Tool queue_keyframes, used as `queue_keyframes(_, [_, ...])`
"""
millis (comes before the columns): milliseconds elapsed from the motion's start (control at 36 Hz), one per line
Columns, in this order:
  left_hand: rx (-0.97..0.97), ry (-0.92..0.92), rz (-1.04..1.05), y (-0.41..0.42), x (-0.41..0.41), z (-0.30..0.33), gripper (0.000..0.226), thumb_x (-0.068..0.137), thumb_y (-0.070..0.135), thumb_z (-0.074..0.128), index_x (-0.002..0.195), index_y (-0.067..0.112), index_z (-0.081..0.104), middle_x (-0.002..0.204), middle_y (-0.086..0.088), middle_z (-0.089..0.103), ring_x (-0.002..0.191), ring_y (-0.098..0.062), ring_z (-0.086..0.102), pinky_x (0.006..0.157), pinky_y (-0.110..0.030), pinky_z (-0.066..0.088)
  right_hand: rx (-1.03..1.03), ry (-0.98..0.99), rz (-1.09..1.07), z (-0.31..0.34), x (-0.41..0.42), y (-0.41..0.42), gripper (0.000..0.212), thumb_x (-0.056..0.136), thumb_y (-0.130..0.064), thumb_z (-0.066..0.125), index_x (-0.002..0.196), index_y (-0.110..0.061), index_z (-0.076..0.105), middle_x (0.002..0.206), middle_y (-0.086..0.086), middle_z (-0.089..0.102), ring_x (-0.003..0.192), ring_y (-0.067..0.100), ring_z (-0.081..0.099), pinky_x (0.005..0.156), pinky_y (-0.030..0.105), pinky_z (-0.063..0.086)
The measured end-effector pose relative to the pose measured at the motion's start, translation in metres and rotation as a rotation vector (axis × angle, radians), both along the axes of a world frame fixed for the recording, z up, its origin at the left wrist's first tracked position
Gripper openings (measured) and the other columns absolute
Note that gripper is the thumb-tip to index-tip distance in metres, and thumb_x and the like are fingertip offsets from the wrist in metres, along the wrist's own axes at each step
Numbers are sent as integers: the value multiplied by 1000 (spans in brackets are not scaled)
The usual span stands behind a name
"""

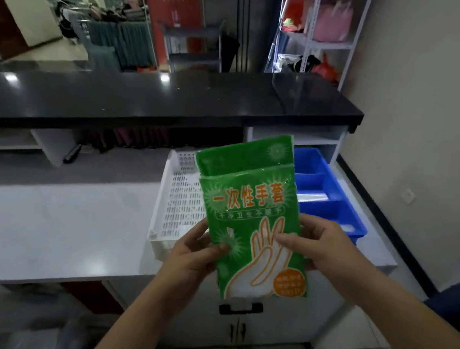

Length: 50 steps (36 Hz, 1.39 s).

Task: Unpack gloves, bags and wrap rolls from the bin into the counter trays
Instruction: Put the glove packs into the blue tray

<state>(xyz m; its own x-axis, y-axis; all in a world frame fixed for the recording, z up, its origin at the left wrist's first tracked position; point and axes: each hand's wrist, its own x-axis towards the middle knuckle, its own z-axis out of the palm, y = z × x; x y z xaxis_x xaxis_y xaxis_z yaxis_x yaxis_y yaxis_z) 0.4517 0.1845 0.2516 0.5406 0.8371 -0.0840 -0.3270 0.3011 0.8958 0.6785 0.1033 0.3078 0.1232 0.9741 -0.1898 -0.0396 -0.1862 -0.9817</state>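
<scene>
Dim indoors, with ceiling-light glare on the glossy black countertop (156, 99). Soft throughout, blurred at the bottom left, edges bowed by wide-angle distortion.

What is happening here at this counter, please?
A person holds green packs of disposable gloves upright in both hands above the white counter. The left hand grips the lower left edge and the right hand grips the right side, thumb on the front. Behind the packs stand a white perforated tray and, to its right, a blue divided tray. The packs are not yet in either tray.
</scene>
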Motion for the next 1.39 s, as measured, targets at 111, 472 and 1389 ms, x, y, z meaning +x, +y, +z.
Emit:
queue_keyframes(111, [50,51,0,18,33,4,52,76,16,77,124,29,67,127,-10,68,115,-29,67,85,-36,57,35,-44,5,15,33,24,24,85,-8,72,106,-21,74,96,10,78,87,27,75,65,30,60])
queue_keyframes(472, [154,460,9,159,112,-2,55,85,18,76,128,46,56,137,3,58,119,-16,60,88,-31,49,125,-759,-24,57,118,137,23,87,-20,73,105,-34,75,85,-8,78,79,10,73,76,35,58])
queue_keyframes(1389, [-39,730,78,239,162,-68,64,90,11,69,148,24,45,143,-3,53,91,-16,64,70,-41,63,-25,-1699,310,-71,198,345,46,92,-10,53,133,-32,59,123,3,66,112,29,60,79,42,49])
